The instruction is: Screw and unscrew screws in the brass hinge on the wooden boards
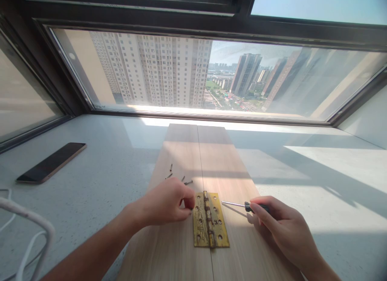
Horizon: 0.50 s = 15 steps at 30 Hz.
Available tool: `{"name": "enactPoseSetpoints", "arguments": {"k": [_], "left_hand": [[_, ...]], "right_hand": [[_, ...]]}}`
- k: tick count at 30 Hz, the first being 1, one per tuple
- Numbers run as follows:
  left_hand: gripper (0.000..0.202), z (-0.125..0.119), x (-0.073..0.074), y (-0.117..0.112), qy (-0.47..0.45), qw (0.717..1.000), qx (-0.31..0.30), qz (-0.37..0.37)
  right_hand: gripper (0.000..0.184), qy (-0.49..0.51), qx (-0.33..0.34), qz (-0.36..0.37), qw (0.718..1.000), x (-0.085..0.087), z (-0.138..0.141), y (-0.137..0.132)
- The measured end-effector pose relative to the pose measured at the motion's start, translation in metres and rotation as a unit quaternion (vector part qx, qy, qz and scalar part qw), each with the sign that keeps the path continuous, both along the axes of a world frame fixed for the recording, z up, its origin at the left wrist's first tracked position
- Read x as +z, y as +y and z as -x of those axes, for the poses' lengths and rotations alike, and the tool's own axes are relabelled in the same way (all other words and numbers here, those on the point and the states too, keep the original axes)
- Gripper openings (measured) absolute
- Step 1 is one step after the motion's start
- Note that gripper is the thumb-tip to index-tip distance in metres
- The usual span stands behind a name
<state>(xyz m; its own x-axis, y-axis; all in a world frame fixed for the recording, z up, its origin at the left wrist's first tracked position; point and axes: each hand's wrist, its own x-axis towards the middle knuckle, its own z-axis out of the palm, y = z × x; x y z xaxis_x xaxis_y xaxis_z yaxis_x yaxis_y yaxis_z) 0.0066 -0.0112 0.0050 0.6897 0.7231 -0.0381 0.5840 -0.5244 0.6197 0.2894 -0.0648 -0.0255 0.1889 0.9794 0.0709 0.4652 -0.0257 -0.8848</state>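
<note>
A brass hinge (pixel 210 221) lies open across the seam between two pale wooden boards (pixel 211 152). My left hand (pixel 167 202) is curled just left of the hinge, fingertips pinched at its upper left corner; whatever they hold is hidden. My right hand (pixel 279 224) grips a small screwdriver (pixel 238 205) by its dark handle. The thin shaft points left, toward the hinge's upper right edge, and stops short of it. Several small screws (pixel 179 177) lie loose on the left board just beyond my left hand.
The boards rest on a pale speckled window ledge (pixel 317 172). A dark phone (pixel 51 162) lies on the ledge at left. White cable (pixel 30 236) loops at the near left edge. A wide window with a dark frame (pixel 193 111) runs behind.
</note>
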Motion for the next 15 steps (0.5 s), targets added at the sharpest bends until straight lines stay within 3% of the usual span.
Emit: {"name": "enactPoseSetpoints", "arguments": {"k": [15], "left_hand": [[0.012,-0.0104,-0.0032,-0.0032,-0.023,0.998,-0.018,-0.051]], "right_hand": [[0.028,-0.006,0.001,-0.015,1.000,0.0035,0.0022,-0.0015]]}}
